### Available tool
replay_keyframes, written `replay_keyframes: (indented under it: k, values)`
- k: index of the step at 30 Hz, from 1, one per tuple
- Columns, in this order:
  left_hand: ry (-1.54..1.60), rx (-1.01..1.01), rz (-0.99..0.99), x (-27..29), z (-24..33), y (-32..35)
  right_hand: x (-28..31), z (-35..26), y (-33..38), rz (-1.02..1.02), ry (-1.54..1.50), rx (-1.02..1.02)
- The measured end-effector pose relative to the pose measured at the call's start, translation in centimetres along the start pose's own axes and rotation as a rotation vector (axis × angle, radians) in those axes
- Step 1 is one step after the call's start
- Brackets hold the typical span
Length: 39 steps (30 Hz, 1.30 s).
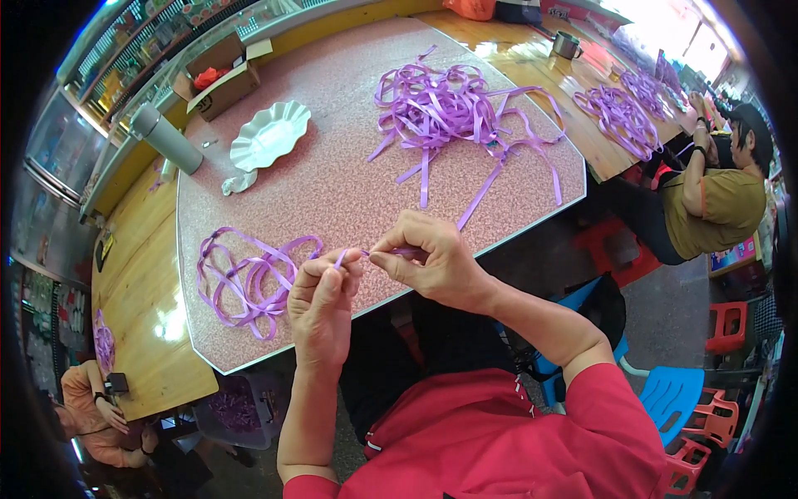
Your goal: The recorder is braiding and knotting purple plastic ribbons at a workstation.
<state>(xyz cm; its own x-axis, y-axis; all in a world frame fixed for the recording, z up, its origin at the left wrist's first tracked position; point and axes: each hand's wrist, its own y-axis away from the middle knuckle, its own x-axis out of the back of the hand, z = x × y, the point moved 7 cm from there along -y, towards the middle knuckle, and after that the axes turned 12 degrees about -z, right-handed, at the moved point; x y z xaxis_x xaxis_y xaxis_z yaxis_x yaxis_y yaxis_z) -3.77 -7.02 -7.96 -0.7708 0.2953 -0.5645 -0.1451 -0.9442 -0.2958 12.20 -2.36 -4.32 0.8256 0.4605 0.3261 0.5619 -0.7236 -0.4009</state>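
1. Purple ribbon (341, 257), held between both hands above the near side of the pink speckled worktop (349, 187); long axis running roughly left to right from one set of fingertips to the other, with a short bit slanting upright at the left fingertips and another stretch showing under the curled right fingers, pointing right.
2. Left hand (320, 308): closed in a pinch on the ribbon, thumb uppermost, fingers bent. Right hand (439, 256): closed too, thumb and forefinger gripping the ribbon just beside the left fingertips. Cannot tell whether joined to any other strand.
3. Just left of the left hand, a loose ribbon coil (249, 317), loops lying lengthwise toward the near edge.
4. Beyond the right hand, a tangled ribbon heap (445, 108); several loose strands pointing toward the near edge, one long strand slanting down and left to behind the right hand.
5. Farther off at left: pale scalloped dish (270, 135), tilted to the upper right along its length; crumpled white scrap (239, 183) beside it; grey flask (166, 140); open cardboard box (226, 96).
6. Outward at right: metal mug (567, 45) and more purple coils (619, 121) on a wooden worktop (600, 156), near a co-worker in an olive shirt (719, 204).
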Motion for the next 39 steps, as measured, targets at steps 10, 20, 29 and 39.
replay_keyframes:
  k: [10, 20, 29, 39]
  values:
    - [-1.645, -0.374, -0.274, -5.3, 3.1, -1.0, -0.9, 2.4, 0.4, -0.127, -0.33, -0.283]
    - [-1.225, -0.227, -0.15, -3.6, 2.5, -1.1, -1.6, 1.8, 0.6, 0.0, -0.358, -0.262]
    - [-0.226, 0.159, -0.06, -1.0, 0.3, -1.3, 0.1, -2.9, -0.1, 0.016, 0.247, 0.375]
    - [-0.258, 0.051, -0.009, -1.0, 0.0, -0.8, -0.5, -3.0, 0.3, 0.0, 0.393, 0.318]
